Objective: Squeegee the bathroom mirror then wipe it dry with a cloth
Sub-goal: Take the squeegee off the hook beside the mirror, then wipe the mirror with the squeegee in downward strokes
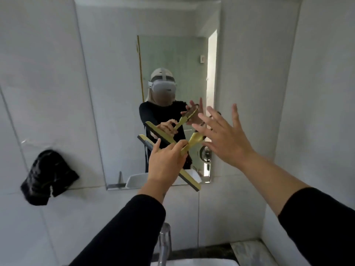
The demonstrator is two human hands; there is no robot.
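Observation:
The bathroom mirror (119, 93) hangs on the white tiled wall straight ahead. My left hand (165, 164) grips a yellow squeegee (189, 178) near the neck of its handle, its long blade slanting down to the right in front of the mirror's lower part. Just to the right of the squeegee's handle end, my right hand (224, 135) is spread open and holds nothing. A black cloth (48, 175) hangs on the wall left of the mirror, below its mid height. The mirror reflects the person, both hands and the squeegee.
A chrome tap (165, 244) rises at the bottom centre above the white sink rim (192, 263). A dark counter edge (211, 250) runs along the bottom right. White tiled walls close in on the left and right.

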